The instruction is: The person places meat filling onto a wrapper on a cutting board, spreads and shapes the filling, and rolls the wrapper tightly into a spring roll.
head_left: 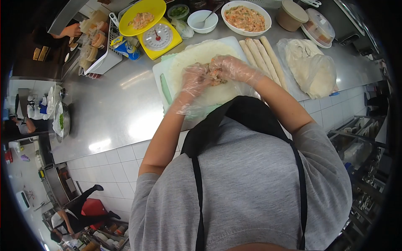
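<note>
In clear plastic gloves, my left hand (pixel 195 79) and my right hand (pixel 231 67) meet over a clump of chopped orange-and-pale filling (pixel 216 78). Fingers of both hands are bent in against it from either side; the fingertips are partly hidden by the glove film. Beneath the filling lies a large, thin, pale round wrapper sheet (pixel 182 58), spread over a white cutting board (pixel 157 72) with a green edge. Right of the board, several long pale rolls (pixel 261 58) lie side by side.
A yellow scale (pixel 173 43) with filling in its pan, a white bowl with a spoon (pixel 202 26) and a large bowl of filling (pixel 247 31) line the back. Bagged pale sheets (pixel 307 67) lie right; a white basket (pixel 106 62) stands left. Other people are further off.
</note>
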Demonstrator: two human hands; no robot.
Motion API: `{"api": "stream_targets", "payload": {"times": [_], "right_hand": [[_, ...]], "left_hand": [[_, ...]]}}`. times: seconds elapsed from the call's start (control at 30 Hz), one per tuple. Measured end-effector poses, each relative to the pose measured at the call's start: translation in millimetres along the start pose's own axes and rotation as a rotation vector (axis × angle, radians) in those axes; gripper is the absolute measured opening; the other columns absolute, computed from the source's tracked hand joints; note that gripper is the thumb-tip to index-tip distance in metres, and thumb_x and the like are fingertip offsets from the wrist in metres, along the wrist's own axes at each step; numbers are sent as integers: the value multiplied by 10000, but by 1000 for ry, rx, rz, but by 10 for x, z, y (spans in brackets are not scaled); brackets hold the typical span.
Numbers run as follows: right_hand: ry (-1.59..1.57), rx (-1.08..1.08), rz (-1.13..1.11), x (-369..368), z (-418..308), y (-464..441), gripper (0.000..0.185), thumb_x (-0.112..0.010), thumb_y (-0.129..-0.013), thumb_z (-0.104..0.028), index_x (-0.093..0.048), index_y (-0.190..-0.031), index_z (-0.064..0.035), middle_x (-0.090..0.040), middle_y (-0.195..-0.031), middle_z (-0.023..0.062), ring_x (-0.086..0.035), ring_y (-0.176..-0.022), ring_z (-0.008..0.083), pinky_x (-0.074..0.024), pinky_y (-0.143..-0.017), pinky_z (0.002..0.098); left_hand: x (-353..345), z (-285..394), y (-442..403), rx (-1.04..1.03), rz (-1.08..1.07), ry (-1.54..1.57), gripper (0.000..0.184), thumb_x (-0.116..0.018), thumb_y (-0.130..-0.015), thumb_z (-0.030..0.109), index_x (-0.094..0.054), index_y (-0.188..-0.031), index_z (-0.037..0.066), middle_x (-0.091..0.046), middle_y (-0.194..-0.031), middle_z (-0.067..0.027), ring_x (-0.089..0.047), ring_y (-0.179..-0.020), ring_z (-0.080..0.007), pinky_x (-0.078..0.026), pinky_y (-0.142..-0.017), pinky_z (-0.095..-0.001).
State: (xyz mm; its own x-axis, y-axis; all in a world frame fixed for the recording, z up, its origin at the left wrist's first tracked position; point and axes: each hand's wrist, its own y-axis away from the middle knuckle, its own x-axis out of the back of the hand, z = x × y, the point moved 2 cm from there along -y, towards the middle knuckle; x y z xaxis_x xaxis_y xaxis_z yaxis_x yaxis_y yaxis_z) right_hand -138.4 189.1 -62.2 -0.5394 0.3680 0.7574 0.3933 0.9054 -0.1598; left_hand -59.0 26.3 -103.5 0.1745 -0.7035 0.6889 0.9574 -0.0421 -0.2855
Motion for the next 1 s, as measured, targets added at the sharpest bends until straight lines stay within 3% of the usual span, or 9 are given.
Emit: {"api": "stream_targets", "payload": {"times": [0.1, 0.27, 0.4, 0.6, 0.7, 0.77, 0.9, 0.97, 1.0], "right_hand": [[-110, -63, -54, 168, -213, 47, 351, -720, -720, -153, -570, -1031, -86, -564, -1008, 117, -530, -995, 314, -427, -891, 384], [6, -125, 49, 221, -213, 144, 554, -803, -620, -200, -543, -1101, -117, -539, -1101, 97, -476, -1094, 300, -383, -962, 378], [3, -118, 1, 18, -76, 116, 571, -792, -644, -170, -531, -1147, -103, -561, -1063, 96, -518, -1045, 301, -416, -926, 382], [-239, -20, 53, -79, 202, 168, 441, -740, -727, -134, -566, -1129, -85, -580, -1046, 90, -554, -1011, 273, -447, -883, 362], [-274, -94, 89, 62, 50, 179, 375, -726, -724, -127, -598, -1075, -94, -597, -1017, 89, -568, -990, 268, -452, -866, 359], [-341, -164, 122, 228, -82, 187, 345, -720, -707, -116, -613, -1035, -105, -611, -984, 96, -584, -957, 279, -458, -849, 366], [-101, -1, 195, 268, -115, 155, 306, -724, -707, -161, -635, -998, -123, -598, -978, 95, -573, -979, 275, -457, -852, 358], [-21, 83, 210, 174, -53, 121, 263, -712, -713, -159, -639, -963, -118, -591, -962, 99, -570, -971, 279, -460, -847, 364], [-6, 34, 147, 116, -8, 114, 252, -708, -720, -125, -632, -959, -98, -587, -981, 109, -557, -1002, 293, -448, -869, 370]], "left_hand": [[317, 186, 10, -20, -104, -28, 428, -775, -603, 230, -635, -955, 31, -600, -887, -153, -562, -843, -310, -444, -757, -398], [344, 178, 54, -112, -56, -93, 964, -833, -520, 228, -377, -1348, 42, -495, -1221, -222, -483, -1087, -395, -356, -983, -430], [56, 136, -100, -60, -199, -27, 755, -809, -615, 261, -481, -1256, 33, -512, -1252, -195, -471, -1178, -332, -363, -975, -425], [-7, 34, -95, -59, -248, -11, 629, -741, -693, 220, -521, -1271, 107, -644, -1028, -122, -566, -1041, -271, -377, -943, -407], [-10, -1, -27, -61, -198, 79, 605, -769, -665, 239, -554, -1209, 83, -638, -1028, -132, -567, -989, -282, -386, -925, -398], [176, 243, -15, -137, 102, 69, 554, -786, -654, 253, -593, -1140, 73, -640, -998, -138, -565, -955, -286, -393, -902, -393], [412, 420, -45, -223, 156, 99, 484, -793, -653, 260, -635, -1072, 75, -643, -951, -122, -567, -958, -277, -408, -872, -387], [285, 257, -121, -155, -168, 213, 327, -754, -689, 196, -666, -978, 71, -642, -895, -109, -582, -894, -263, -434, -807, -378], [228, 206, -118, -153, -167, 214, 327, -754, -689, 196, -666, -978, 71, -642, -895, -109, -582, -894, -263, -434, -807, -378]]}}
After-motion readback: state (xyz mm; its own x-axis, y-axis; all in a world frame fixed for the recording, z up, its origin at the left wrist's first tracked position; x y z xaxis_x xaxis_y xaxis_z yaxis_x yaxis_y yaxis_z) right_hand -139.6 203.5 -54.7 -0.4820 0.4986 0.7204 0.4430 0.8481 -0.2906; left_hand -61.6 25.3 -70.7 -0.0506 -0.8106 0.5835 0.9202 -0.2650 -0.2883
